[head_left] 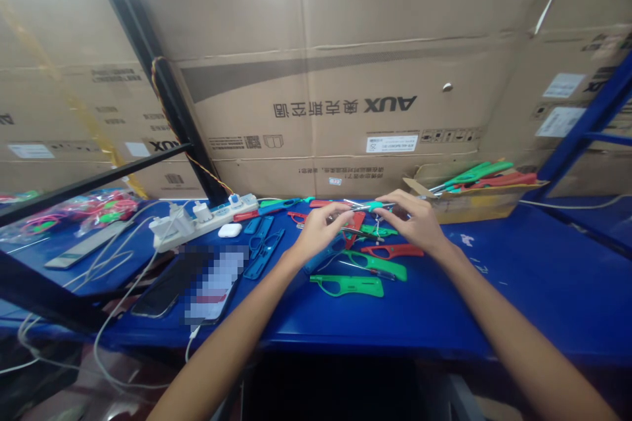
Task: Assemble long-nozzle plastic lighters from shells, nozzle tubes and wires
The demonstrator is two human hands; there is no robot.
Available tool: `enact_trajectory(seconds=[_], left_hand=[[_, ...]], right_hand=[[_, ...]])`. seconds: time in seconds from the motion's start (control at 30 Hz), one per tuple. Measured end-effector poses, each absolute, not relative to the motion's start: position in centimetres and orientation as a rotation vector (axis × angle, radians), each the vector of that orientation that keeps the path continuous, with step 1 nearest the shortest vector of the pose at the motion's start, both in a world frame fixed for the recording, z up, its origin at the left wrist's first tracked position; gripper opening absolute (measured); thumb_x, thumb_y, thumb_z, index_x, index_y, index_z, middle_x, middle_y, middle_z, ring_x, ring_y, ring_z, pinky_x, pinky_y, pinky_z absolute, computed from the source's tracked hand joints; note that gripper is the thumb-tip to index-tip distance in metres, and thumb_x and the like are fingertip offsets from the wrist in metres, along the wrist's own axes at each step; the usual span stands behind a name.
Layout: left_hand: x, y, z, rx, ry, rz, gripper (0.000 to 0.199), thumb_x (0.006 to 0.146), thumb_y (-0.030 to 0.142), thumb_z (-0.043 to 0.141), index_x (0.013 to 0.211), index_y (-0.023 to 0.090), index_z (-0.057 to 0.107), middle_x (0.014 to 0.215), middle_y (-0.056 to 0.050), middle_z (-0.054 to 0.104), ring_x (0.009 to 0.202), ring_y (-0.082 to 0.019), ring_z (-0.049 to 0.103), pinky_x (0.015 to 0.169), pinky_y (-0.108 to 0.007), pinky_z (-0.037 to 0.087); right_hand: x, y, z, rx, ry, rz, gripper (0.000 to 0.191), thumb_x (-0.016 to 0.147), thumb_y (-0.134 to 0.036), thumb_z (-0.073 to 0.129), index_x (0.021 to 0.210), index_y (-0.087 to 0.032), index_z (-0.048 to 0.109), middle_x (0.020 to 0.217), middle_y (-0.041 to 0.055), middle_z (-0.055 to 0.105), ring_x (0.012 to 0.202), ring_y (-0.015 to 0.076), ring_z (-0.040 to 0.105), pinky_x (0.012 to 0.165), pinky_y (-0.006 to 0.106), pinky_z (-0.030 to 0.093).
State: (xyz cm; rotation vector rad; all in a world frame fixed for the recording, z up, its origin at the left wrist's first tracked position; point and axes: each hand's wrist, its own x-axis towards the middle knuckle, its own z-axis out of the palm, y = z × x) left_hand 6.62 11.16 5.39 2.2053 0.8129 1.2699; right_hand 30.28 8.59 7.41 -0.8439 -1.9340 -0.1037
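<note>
Over the back of the blue table, my left hand (322, 229) and my right hand (413, 218) both grip one green utility lighter (378, 206) with a thin metal tube. My left fingers pinch it near the tube end, and my right thumb and fingers close on its green body. Below my hands lie plastic lighter shell halves: a green one (353, 285) nearest the front, another green one (385, 266), a red one (395, 250) and a blue one (326, 255). Between the green pieces rests a thin metal tube part (369, 269). Fine details between my fingers are too small to tell.
A cardboard box (478, 205) full of green and red lighters stands at right. Left are blue shells (266, 253), a white earbud case (230, 230), a power strip (217, 216), a dark phone (170, 283), a lit phone (217, 286) and loose cables. Large cartons (316, 92) stand behind.
</note>
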Motion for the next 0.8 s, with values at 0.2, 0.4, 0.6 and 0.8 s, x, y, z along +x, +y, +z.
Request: enact_trajectory(seconds=[0.2, 0.4, 0.6, 0.8], left_hand=[[6.2, 11.1, 5.2, 2.439, 0.812, 1.483, 0.019, 0.099, 0.032, 0.062, 0.107, 0.02, 0.074, 0.11, -0.009, 0.077, 0.101, -0.022, 0.072, 0.093, -0.037, 0.056], [6.2, 11.5, 4.7, 2.625, 0.698, 1.574, 0.019, 0.1, 0.03, 0.061, 0.109, 0.022, 0.075, 0.106, -0.007, 0.078, 0.1, -0.021, 0.073, 0.093, -0.038, 0.058], [6.3, 11.8, 4.0, 2.673, 0.663, 1.646, 0.02, 0.101, 0.027, 0.06, 0.113, 0.021, 0.075, 0.107, -0.007, 0.078, 0.099, -0.02, 0.074, 0.089, -0.035, 0.06], [6.6, 11.8, 3.6, 2.672, 0.661, 1.661, 0.02, 0.101, 0.025, 0.059, 0.114, 0.021, 0.075, 0.109, -0.007, 0.078, 0.1, -0.02, 0.074, 0.09, -0.034, 0.06]], right_hand=[[30.3, 8.6, 7.4, -0.9, -1.979, -0.065, 0.023, 0.098, -0.04, 0.06, 0.1, -0.022, 0.074, 0.085, 0.0034, 0.074, 0.06, 0.0146, 0.059, 0.059, 0.03, 0.048], [30.1, 8.8, 7.0, -0.92, -2.001, -0.021, 0.028, 0.097, -0.045, 0.06, 0.1, -0.023, 0.076, 0.081, 0.0024, 0.073, 0.054, 0.0134, 0.056, 0.056, 0.029, 0.047], [30.0, 9.2, 6.5, -0.945, -1.991, 0.013, 0.028, 0.098, -0.044, 0.059, 0.099, -0.022, 0.076, 0.083, 0.0032, 0.075, 0.059, 0.015, 0.061, 0.06, 0.029, 0.049], [30.2, 9.6, 6.3, -0.963, -2.028, 0.079, 0.03, 0.1, -0.042, 0.056, 0.095, -0.023, 0.079, 0.086, 0.0033, 0.079, 0.07, 0.019, 0.071, 0.065, 0.03, 0.053]])
